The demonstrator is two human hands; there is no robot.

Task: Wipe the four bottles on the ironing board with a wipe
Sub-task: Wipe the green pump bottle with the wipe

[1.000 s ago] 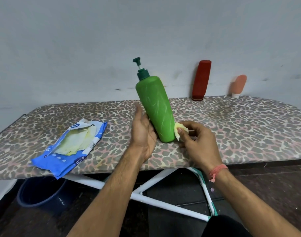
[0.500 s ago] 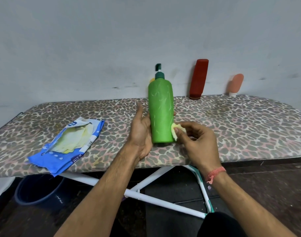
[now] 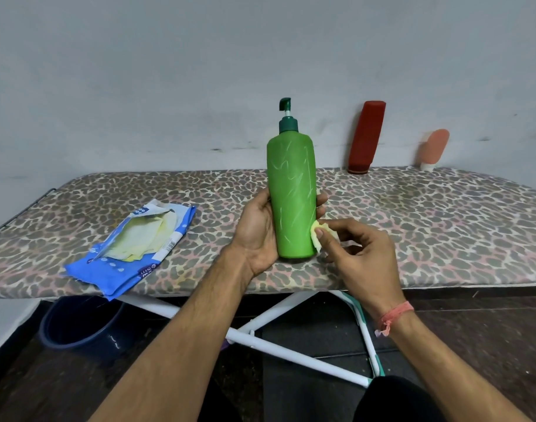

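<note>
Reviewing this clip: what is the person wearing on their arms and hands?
Both forearms are bare, with no sleeves or gloves showing. The left hand carries nothing. The right hand has a pinkish-orange thread band tied at the wrist, its frayed ends hanging loose. No rings or watch show.

A green pump bottle stands upright on the leopard-print ironing board, a yellow wipe against its lower right side; a red bottle and a peach tube lean on the wall behind.
</note>
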